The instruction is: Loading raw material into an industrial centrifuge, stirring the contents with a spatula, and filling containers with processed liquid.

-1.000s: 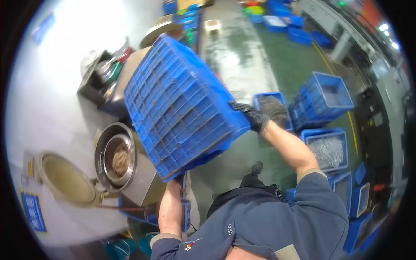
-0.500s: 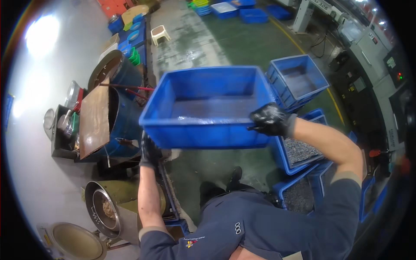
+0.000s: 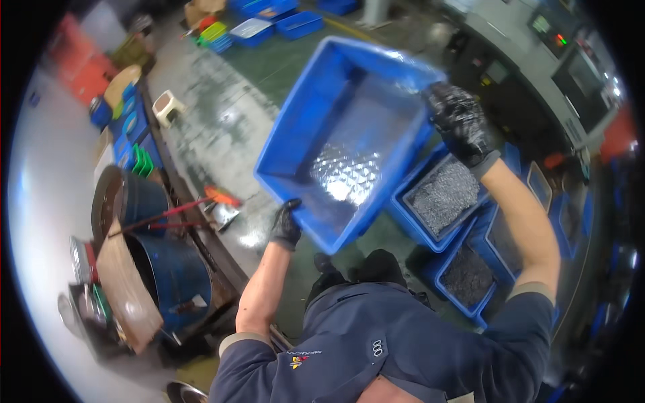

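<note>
Head view: Both gloved hands carry a large blue plastic crate (image 3: 349, 141) in front of the body. The left hand (image 3: 285, 225) is clamped on the crate's near lower rim; the right hand (image 3: 460, 121) is clamped on its far upper rim.

Half a second earlier the crate was held level, with its long side wall facing the camera. It is now tilted, its opening turned up toward the camera, and the patterned bottom shows bare and wet. A second earlier it was held upside down over the round machine. Judged from this sequence, the crate is emptied and is being swung away.

Below the crate stand blue bins of grey metal parts (image 3: 443, 198). A blue drum (image 3: 168, 275) stands at the left.
</note>
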The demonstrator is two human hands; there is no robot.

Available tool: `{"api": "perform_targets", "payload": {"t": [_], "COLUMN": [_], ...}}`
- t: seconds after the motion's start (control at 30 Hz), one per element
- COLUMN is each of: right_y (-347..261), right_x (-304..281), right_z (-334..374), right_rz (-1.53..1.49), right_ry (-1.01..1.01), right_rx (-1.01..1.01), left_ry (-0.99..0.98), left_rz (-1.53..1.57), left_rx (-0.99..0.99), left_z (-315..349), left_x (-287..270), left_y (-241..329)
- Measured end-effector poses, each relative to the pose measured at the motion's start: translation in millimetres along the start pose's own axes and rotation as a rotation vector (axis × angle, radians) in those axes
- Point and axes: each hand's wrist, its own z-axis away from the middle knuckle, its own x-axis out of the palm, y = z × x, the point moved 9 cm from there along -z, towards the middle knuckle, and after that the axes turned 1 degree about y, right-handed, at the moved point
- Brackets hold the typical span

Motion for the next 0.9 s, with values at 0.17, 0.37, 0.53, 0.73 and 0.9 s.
{"api": "perform_targets", "payload": {"t": [0.17, 0.37, 0.53, 0.73, 0.9], "right_y": [49, 14, -77, -178, -182], "right_x": [31, 162, 196, 98, 118], "right_z": [136, 497, 730, 795, 777], "right_rz": [0.110, -0.151, -0.071, 0.047, -0.275], "right_ry": [0.014, -0.505, -0.879, -1.172, -1.453], "right_rx": [0.663, 1.332, 1.654, 1.786, 1.720], "left_ry": [0.105, 0.246, 0.113, 0.280, 0.379], "left_rz": [0.105, -0.069, -0.458, -0.282, -0.455], "left_rx": [0.049, 0.048, 0.236, 0.035, 0.155], "left_z": [-122, -218, -336, -380, -377], "left_x": [80, 229, 258, 297, 321], "left_y": [40, 35, 21, -71, -60]}}
